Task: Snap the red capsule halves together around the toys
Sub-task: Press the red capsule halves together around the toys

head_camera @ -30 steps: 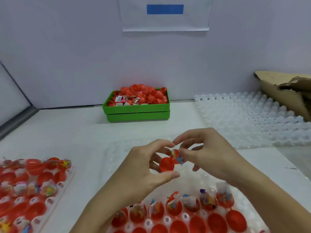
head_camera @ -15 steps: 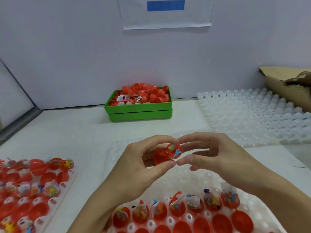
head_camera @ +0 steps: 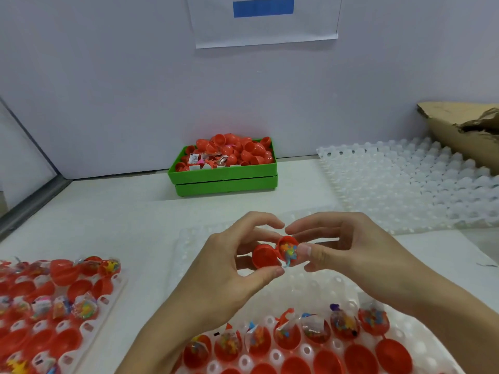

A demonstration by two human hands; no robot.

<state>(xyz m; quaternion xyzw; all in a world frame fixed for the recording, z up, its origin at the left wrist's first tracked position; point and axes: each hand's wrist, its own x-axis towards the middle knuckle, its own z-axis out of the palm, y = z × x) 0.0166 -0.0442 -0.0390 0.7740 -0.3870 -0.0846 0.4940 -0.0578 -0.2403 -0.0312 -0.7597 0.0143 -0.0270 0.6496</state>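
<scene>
Both hands are being used: left hand is pinching the empty half, right hand the toy-filled half at its three o'clock, light, rigid, slippery shells being best gripped at the domes.

White table: trays, green bin.

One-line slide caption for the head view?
Left hand holds empty red half beside toy-filled half held by right hand, not yet joined.

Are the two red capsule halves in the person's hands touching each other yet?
Touching: the head view shows the empty half meeting the toy-filled half at their rims, at an angle, not yet closed.
</scene>
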